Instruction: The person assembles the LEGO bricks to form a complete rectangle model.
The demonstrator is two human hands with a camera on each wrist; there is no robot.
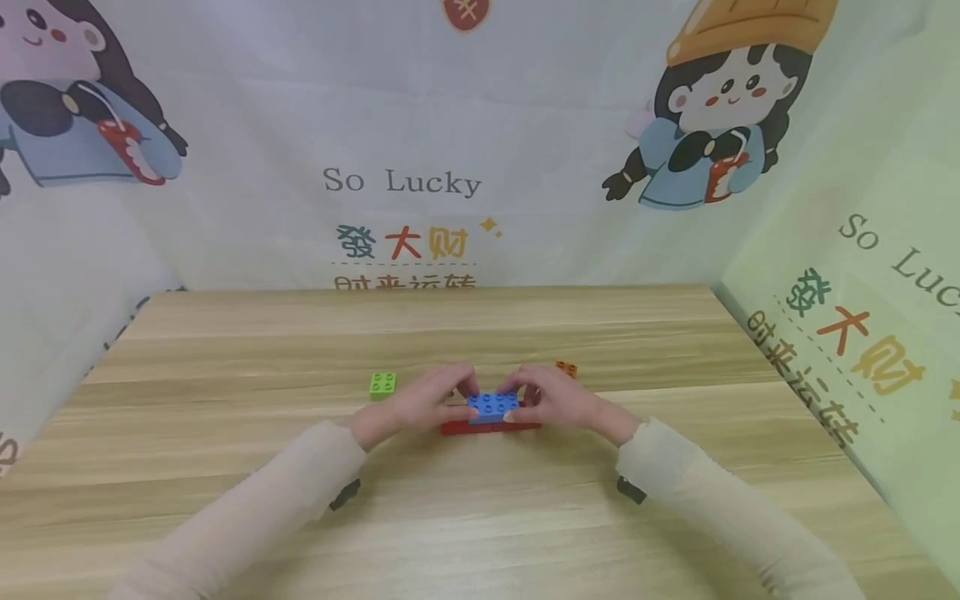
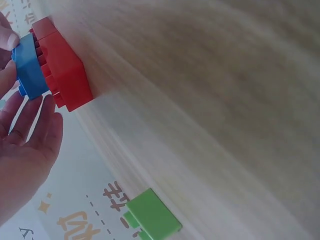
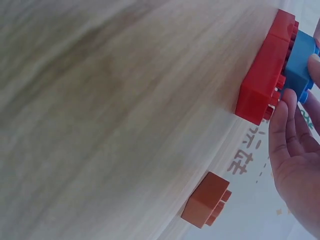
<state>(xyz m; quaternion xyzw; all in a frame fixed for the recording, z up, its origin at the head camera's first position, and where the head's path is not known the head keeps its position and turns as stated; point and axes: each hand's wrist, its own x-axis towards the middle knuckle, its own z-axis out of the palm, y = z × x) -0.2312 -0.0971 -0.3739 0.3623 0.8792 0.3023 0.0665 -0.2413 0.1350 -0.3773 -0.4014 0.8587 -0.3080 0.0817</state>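
Both hands meet at a blue brick (image 1: 492, 407) with two rows of studs. My left hand (image 1: 426, 400) pinches its left end between thumb and fingers; my right hand (image 1: 561, 400) does the same at the right end. Beneath it, two red bricks (image 1: 471, 428) stand end to end on the table, a seam between them. In the left wrist view the blue brick (image 2: 29, 67) lies across that seam, over the studs of the red bricks (image 2: 65, 70). Red studs still show under the blue brick (image 3: 300, 62) in the right wrist view, so whether it is seated I cannot tell.
A light green brick (image 1: 383, 383) with studs up sits left of the left hand. Behind the right hand an orange-brown brick (image 1: 567, 368) is partly hidden. The wooden table (image 1: 480, 525) ends at a printed cloth (image 1: 570, 167) hanging behind and at the sides.
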